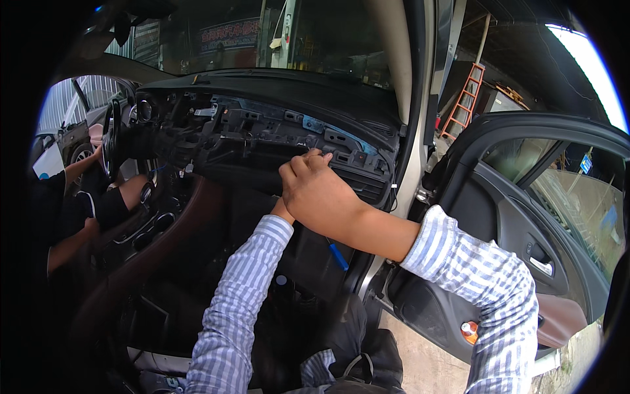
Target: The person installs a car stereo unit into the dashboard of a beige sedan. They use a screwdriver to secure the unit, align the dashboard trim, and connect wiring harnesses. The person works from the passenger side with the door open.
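My right hand (314, 189) is closed in front of the opened dashboard (259, 125), at the lower edge of its exposed black frame. Its fingers curl inward, and whatever they may hold does not show. Behind and below it, my left hand (282, 210) is mostly hidden; only a strip near the wrist appears, so its fingers cannot be read. Just above the hands run bare brackets and a bluish metal crossbar (315, 125). A blue-handled tool (338, 256) lies below my right forearm; its far end is hard to make out.
On the left, another person (72, 210) sits with a hand by the steering wheel (113, 141). The centre console (151, 226) lies between us. At right the car door (518, 223) stands open, an orange-capped bottle (469, 331) in its pocket. An orange ladder (464, 98) leans outside.
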`<state>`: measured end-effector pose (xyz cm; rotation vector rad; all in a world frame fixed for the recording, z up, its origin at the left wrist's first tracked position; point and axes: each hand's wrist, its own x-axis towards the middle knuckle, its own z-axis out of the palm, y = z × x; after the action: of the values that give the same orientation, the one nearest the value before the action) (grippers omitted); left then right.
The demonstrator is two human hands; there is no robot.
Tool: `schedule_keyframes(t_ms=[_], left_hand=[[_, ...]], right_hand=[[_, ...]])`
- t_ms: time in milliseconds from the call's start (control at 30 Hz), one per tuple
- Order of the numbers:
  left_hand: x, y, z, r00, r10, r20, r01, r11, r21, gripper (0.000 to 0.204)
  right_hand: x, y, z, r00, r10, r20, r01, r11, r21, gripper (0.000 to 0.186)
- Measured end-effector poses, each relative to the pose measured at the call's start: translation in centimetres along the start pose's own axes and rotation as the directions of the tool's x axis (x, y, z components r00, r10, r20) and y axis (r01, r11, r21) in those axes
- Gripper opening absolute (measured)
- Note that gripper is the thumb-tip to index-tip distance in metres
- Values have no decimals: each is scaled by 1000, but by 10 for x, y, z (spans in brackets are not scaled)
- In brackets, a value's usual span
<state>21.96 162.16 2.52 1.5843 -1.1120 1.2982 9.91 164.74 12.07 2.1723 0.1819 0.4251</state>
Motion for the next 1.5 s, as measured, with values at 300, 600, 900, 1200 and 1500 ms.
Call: schedule_keyframes(t_ms=[300, 600, 900, 1200, 1500], left_hand=[[-31, -32, 12, 958, 122, 258, -12, 921, -390, 26], [-42, -50, 26, 915, -108, 390, 355, 675, -646, 34], [-17, -27, -19, 964, 236, 123, -202, 949, -242, 36], [-11, -16, -15, 990, 70, 126, -20, 933, -360, 31], [-31, -37, 12, 889, -6, 458, 283, 794, -538, 36]], right_hand=[[-2, -5, -12, 995, 3, 99, 6, 996, -90, 36], [21, -34, 32, 934, 347, 80, -320, 917, -236, 32], [-7, -24, 17, 991, -13, -134, 17, 999, 30, 25], [-7, -29, 2, 997, 69, -24, -72, 986, -153, 26], [38, -57, 83, 847, 528, 66, -526, 849, -45, 34]])
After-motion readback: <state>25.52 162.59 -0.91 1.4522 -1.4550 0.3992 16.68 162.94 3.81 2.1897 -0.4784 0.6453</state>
